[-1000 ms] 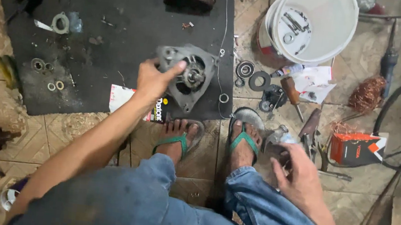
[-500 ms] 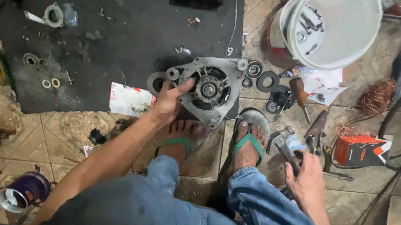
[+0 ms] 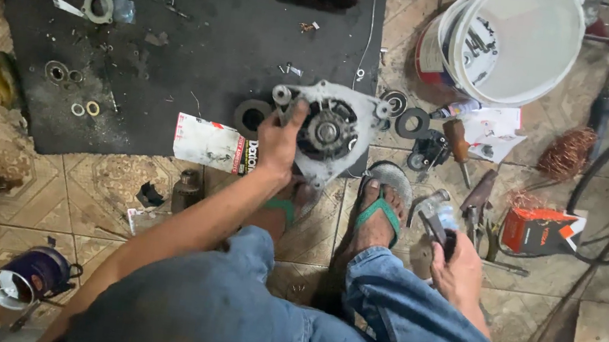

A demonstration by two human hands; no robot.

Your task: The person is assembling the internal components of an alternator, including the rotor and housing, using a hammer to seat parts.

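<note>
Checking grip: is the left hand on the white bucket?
No, the left hand grips the grey metal housing; the white bucket stands apart.

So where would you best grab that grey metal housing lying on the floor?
Probably by its outer rim, from the near-left side, where the left hand already grips the grey metal housing. It lies flat, face up, with lugs sticking out around the edge that give fingers purchase; the bearing and openings in the middle look a poorer hold. The right hand holds a tool.
</note>
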